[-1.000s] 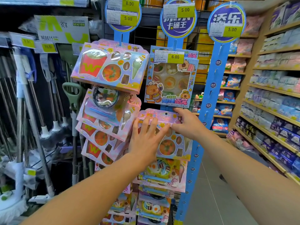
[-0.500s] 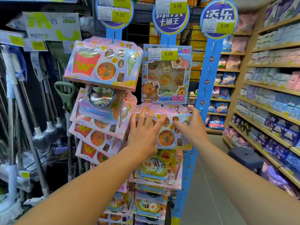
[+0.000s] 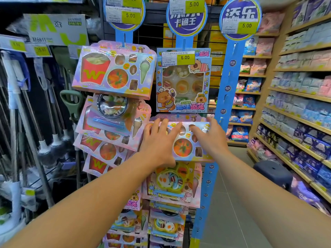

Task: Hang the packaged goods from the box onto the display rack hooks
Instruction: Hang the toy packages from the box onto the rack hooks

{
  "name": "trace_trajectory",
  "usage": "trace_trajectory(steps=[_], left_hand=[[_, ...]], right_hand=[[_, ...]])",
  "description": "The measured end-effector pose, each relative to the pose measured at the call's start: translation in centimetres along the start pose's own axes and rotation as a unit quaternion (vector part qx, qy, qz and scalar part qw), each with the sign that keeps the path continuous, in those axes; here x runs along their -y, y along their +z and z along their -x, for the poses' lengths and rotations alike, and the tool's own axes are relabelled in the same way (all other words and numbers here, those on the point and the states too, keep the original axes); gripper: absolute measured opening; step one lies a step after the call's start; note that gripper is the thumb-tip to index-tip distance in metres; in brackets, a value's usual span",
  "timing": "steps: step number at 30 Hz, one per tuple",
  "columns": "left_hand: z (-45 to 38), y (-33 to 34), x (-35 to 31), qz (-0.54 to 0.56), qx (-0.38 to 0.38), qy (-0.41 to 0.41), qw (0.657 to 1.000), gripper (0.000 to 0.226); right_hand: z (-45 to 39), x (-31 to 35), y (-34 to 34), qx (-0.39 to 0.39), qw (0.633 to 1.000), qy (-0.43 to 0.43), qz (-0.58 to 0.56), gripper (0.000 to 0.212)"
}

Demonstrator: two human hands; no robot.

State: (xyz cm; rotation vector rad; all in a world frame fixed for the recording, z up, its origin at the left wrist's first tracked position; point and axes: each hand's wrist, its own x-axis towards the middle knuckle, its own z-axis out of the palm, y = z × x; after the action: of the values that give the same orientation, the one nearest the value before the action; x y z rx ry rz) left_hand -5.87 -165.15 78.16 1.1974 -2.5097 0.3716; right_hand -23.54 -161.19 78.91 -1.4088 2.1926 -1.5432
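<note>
Fingers [image 3: 162, 127] of both hands spread, touching pink package [image 3: 182, 140]

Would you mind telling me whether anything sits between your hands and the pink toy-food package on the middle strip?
Nothing visible does: the left hand and right hand lie with straight fingers directly on the front of the pink toy-food package.
</note>
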Motion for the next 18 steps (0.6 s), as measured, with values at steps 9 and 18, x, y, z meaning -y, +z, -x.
trace_trajectory(steps=[9, 18], left_hand=[[0.7, 0.1, 0.4, -0.034, 0.023, 0.025, 0.999, 0.123], [1.9, 3.2, -0.2, -0.079, -0.02, 0.019, 0.997, 0.121]], right_hand=[[1.1, -1.0, 0.8, 0.006, 1.0, 0.015, -0.005, 0.074], [2.0, -2.2, 1.0, -0.014, 1.0, -0.009, 0.006, 0.07]])
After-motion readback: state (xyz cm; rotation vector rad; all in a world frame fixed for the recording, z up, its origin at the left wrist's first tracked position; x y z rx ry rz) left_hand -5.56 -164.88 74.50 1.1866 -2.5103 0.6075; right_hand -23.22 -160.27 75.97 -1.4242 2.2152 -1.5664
